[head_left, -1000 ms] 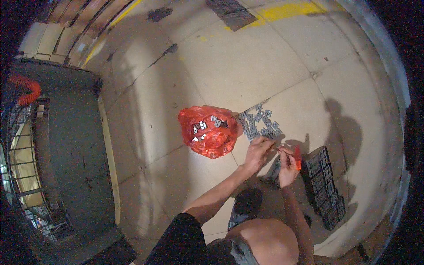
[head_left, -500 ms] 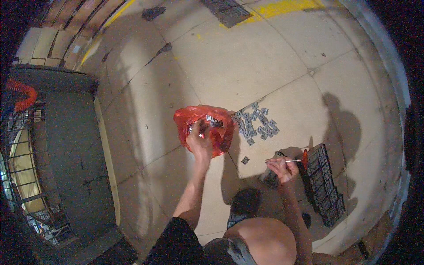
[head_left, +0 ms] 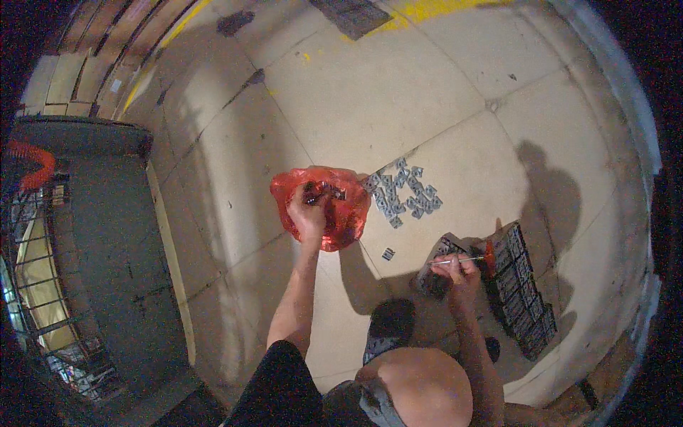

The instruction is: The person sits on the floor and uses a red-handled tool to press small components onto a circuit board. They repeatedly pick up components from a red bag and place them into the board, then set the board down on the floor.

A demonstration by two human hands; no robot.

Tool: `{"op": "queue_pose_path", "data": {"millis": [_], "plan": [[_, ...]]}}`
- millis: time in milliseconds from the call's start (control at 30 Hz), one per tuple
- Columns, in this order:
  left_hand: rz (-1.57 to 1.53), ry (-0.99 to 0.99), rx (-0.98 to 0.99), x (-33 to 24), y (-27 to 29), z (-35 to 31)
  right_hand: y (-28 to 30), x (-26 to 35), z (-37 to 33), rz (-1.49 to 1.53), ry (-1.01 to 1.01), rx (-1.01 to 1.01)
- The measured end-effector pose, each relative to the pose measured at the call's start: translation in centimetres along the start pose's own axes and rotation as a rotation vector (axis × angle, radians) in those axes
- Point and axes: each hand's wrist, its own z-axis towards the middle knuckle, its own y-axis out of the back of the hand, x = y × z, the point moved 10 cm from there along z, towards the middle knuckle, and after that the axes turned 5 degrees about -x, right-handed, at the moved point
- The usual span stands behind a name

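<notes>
- Right hand pinches a screwdriver-like tool above the near part of a smooth beige floor tile; its long axis runs sideways, slim metal shaft pointing left, red end right.
- Left hand reaches into a crinkled red plastic bag at the tile's left corner; cannot tell whether it grips anything.
- Small flat grey pieces lie scattered inside the tile's far edge, near that corner.
- Ridged dark blocks form a slanting row, right.
</notes>
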Motion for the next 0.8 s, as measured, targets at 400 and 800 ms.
{"op": "queue_pose_path", "data": {"millis": [400,800], "plan": [[-0.809,0.62,0.212,-2.6,-0.7,-5.1,-1.3,0.7,-0.6,-0.035,-0.119,0.048],[-0.622,0.342,0.485,-9.9,-5.6,-8.8,1.7,-0.5,0.4,0.146,-0.094,0.072]]}}
